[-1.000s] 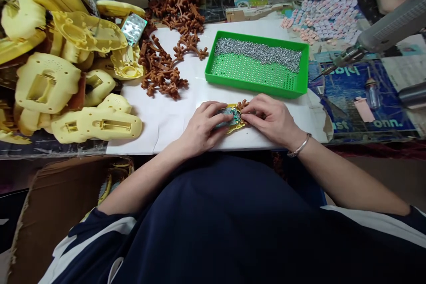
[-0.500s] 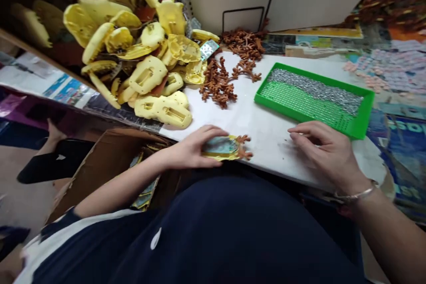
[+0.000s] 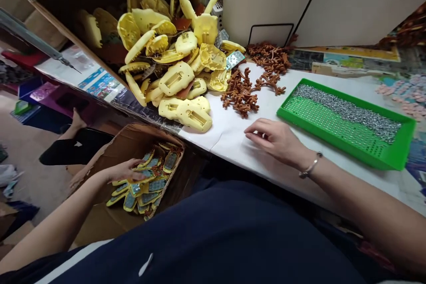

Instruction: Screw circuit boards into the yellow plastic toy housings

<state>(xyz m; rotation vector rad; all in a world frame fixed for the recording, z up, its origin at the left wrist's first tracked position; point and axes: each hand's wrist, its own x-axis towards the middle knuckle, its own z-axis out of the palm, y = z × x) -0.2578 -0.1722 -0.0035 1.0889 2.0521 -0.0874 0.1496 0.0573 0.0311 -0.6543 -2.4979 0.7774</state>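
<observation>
My left hand [image 3: 128, 171] is down in the cardboard box at lower left, its fingers apart over a pile of yellow plastic shells [image 3: 129, 202] fitted with circuit boards and brown branch-shaped parts. The fingers touch the top of that pile. My right hand [image 3: 276, 140] hovers above the white tabletop, thumb and forefinger drawn together at the tips; anything between them is too small to make out. Closest to it lie loose brown branch-shaped plastic pieces [image 3: 241, 95]. To its right stands a green perforated tray [image 3: 336, 131] with many small silver screws [image 3: 349, 108].
A tipped cardboard box [image 3: 71, 37] spills yellow shells [image 3: 176, 77] onto the table. One loose circuit board [image 3: 235, 59] lies beside them. Behind stands a large printed carton [image 3: 319, 17]. A power screwdriver [image 3: 36, 35] hangs at upper left. Pale pink parts [image 3: 404, 93] lie far right.
My left hand has gone from the table edge down into the lower box, taking the yellow shell assembly off the table. The right hand has moved left, away from the green tray. The view has shifted left.
</observation>
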